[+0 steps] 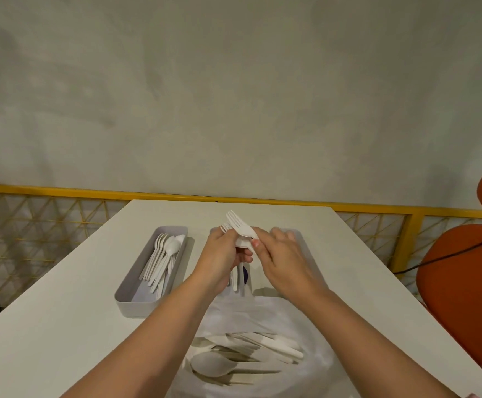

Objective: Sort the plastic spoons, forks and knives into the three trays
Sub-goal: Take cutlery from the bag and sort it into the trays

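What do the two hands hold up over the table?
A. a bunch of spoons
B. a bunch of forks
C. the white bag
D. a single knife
B: the pronged ends of the forks stick out above the left hand, which grips the bunch, while the right hand pinches it from the other side.

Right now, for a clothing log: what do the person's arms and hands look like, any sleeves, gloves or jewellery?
The left hand and right hand are ungloved, with no ring, watch or bracelet visible. The left forearm and right forearm are bare to the frame's edge: no sleeves.
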